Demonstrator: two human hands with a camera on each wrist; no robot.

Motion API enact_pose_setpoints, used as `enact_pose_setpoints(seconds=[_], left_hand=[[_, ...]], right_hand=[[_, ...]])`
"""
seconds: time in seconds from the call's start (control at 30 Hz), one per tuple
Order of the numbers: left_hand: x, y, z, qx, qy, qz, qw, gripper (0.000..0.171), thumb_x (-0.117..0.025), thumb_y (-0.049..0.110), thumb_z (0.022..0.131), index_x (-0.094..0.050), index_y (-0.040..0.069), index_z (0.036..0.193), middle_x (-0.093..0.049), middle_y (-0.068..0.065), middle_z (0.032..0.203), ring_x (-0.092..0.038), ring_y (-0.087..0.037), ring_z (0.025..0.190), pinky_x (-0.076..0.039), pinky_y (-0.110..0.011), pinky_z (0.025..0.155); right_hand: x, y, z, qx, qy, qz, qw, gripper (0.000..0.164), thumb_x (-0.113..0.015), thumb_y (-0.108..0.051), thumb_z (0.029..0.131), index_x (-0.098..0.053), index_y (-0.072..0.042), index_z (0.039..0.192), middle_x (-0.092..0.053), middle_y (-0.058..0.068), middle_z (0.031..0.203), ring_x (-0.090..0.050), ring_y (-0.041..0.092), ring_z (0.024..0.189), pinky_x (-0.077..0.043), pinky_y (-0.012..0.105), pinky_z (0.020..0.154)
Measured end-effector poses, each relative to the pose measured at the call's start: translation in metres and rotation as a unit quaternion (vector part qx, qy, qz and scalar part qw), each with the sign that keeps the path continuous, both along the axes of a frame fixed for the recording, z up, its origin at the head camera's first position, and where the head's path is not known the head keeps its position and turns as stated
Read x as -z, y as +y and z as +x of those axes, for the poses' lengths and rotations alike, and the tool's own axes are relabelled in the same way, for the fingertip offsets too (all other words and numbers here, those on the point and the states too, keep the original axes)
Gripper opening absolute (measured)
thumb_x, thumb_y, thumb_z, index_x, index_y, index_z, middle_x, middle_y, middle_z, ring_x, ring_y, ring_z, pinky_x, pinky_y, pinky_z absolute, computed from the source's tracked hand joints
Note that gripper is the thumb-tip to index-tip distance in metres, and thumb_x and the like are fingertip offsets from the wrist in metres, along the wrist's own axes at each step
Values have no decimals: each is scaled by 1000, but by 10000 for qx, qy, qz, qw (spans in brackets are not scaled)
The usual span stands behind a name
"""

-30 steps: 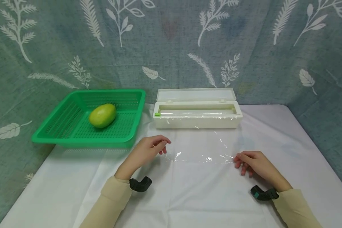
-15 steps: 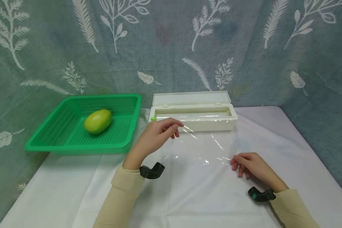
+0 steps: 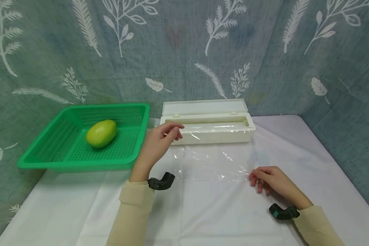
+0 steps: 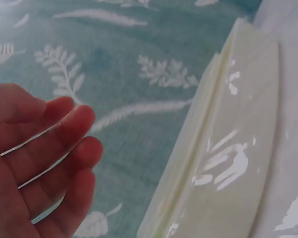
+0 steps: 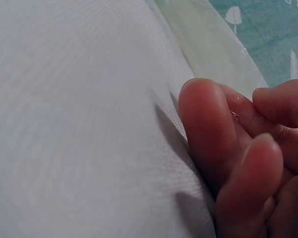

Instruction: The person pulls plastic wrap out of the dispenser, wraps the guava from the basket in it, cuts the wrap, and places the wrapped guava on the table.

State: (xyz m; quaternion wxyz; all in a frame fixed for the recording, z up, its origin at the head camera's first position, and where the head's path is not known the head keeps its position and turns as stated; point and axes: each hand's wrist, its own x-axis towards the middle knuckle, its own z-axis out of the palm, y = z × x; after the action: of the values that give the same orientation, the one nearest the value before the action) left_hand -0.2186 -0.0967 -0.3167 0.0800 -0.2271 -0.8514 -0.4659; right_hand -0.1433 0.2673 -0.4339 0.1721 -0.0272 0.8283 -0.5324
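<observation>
A sheet of clear cling film (image 3: 209,164) runs from the open white dispenser box (image 3: 215,135) onto the white cloth. My right hand (image 3: 253,176) pinches the film's near right corner low over the cloth; in the right wrist view its fingers (image 5: 223,144) press together with a glint of film between them. My left hand (image 3: 175,131) hovers at the box's left end with loosely curved fingers (image 4: 54,148) and nothing visibly held. It hides the box's left front corner. The box (image 4: 228,163) lies right of that hand in the left wrist view.
A green plastic basket (image 3: 80,162) at the left holds a green mango (image 3: 101,133). The box lid (image 3: 203,107) stands open against the leaf-patterned curtain (image 3: 264,61) behind. White cloth (image 3: 218,212) covers the table.
My left hand let go of the film's left corner, rose and moved back to the box's left end. The film's left side now lies slack. The right hand stayed put.
</observation>
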Motion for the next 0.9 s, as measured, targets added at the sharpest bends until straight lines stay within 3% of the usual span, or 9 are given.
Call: enact_pose_setpoints(seconds=[0.2, 0.43, 0.73, 0.9], left_hand=[[1, -17, -8, -736, 332, -206, 9965, 21, -46, 22, 92, -64, 16, 101, -63, 4, 80, -56, -9, 75, -43, -30, 63], [1, -30, -13, -1528, 782, -424, 9842, 20, -49, 19, 90, -66, 14, 99, -58, -1, 100, -53, -17, 90, -45, -32, 72], [8, -35, -18, -1882, 783, -540, 9775, 22, -50, 16, 88, -64, 9, 103, -50, -8, 121, -41, -27, 116, -31, -44, 94], [15, -37, -23, -1962, 466, -683, 9771, 28, -50, 21, 89, -59, 9, 112, -42, -8, 132, -35, -28, 123, -27, -47, 98]], right_hand=[[0, 1, 0, 113, -13, 128, 9999, 38, -50, -42, 88, -64, -7, 94, -63, 11, 82, -57, 25, 59, -46, 33, 46], [1, 0, 1, 136, -43, 239, 9996, 37, -51, -42, 87, -65, -8, 93, -63, 10, 81, -57, 26, 60, -47, 33, 46], [-2, -2, 1, 154, -53, 247, 9996, 38, -52, -42, 87, -64, -7, 94, -63, 10, 81, -57, 25, 60, -47, 33, 46], [-3, -2, 2, 138, -3, 237, 9996, 38, -52, -40, 88, -64, -5, 95, -63, 10, 81, -57, 24, 59, -46, 32, 46]])
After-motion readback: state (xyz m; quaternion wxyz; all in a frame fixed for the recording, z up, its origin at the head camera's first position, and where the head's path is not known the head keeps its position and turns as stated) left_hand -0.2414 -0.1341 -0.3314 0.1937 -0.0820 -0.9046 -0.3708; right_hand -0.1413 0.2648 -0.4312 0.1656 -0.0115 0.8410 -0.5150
